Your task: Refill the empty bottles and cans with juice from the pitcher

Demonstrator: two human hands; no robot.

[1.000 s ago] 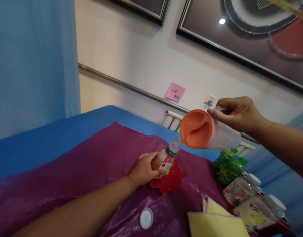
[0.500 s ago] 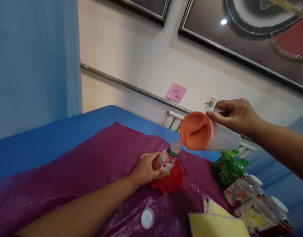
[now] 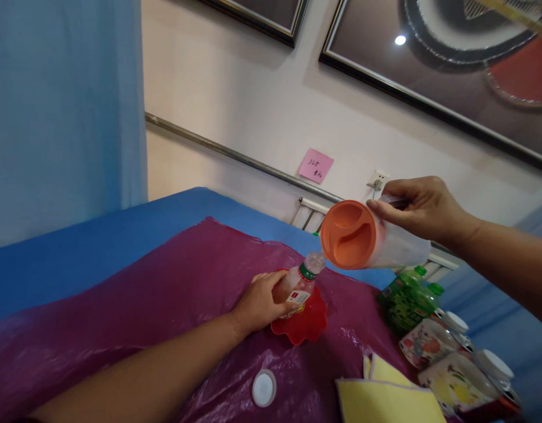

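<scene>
My left hand [image 3: 257, 305] is wrapped round a small clear bottle [image 3: 297, 283] with a green band at its neck, standing tilted in a red scalloped dish [image 3: 307, 325]. The bottle has no cap on. My right hand [image 3: 423, 208] holds a clear jug with an orange lid [image 3: 353, 234], tipped on its side with the spout just above and right of the bottle's mouth. Both sit over a purple plastic sheet [image 3: 165, 294] on a blue-covered table.
A white cap [image 3: 263, 388] lies on the sheet near my left forearm. Yellow cloths [image 3: 385, 396] lie at the front right. Green bottles [image 3: 405, 299] and printed jars with white lids [image 3: 456, 376] stand at the right. Wall, rail and pink note behind.
The jug has lifted slightly and its spout has drawn a little away from the bottle's mouth. My left hand keeps its hold on the bottle.
</scene>
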